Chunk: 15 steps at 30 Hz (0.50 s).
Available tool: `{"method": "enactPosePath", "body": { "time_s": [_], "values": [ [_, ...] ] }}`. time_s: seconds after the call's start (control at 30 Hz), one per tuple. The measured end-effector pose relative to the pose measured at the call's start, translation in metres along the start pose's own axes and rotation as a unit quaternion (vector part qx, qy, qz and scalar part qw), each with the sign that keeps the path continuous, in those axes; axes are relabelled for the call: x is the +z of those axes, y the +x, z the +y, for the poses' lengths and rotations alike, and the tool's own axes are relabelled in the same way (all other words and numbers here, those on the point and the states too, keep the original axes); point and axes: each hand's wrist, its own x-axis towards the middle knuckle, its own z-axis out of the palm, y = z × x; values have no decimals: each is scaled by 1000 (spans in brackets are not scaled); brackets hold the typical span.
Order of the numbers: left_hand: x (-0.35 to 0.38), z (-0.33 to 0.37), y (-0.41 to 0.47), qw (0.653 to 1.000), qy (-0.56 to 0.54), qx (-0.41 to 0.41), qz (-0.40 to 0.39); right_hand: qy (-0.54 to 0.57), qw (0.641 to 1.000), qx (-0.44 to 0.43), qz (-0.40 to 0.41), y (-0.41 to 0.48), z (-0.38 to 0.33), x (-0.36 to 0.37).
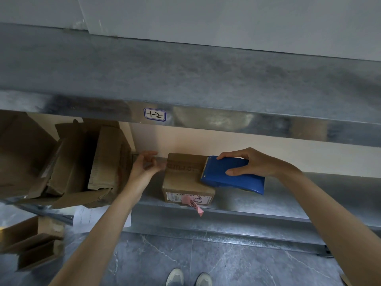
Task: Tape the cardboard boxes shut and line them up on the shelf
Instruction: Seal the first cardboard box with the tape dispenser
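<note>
A: What is nearest?

B: Two shoes (188, 277) on the grey floor (226, 265). Only the toes show; the rest is cut off at the bottom.

A: And at the near left?

B: Some low boxes (31, 244), open at the top. The picture's edge cuts them off, and it is too dark to see inside.

A: Where is the box being taped?

B: The box (185, 182) sits on the metal shelf (268, 203), near its front edge, in the middle. A pink tag (195, 205) hangs off its near side. The writing there is too small to read.

A: What do the hands do?

B: The right hand (253, 162) grips a blue tape gun (233, 178) lying on the box's right top. The gun hides that corner. The left hand (144, 166) is blurry, just left of the box. Its fingers curl and pinch the end of clear tape (160, 162) that runs across the box top.

A: Anything farther left?

B: A big box (72, 162) on the same shelf, torn open. Folded cardboard stands inside it. Its left part is cut off.

A: And up top?

B: A label (155, 114) on the upper shelf's edge says "1-2".
</note>
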Motion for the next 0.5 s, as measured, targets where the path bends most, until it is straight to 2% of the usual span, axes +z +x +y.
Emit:
{"method": "enactPosePath", "body": {
  "time_s": [0.2, 0.5],
  "values": [
    [-5, -5, 3, 999, -22, -47, 1, 2, 1000, 1, -10, 3, 0, -2],
    [9, -23, 1, 997, 28, -43, 50, 6, 1000, -2, -7, 1, 2, -1]
  ]
}}
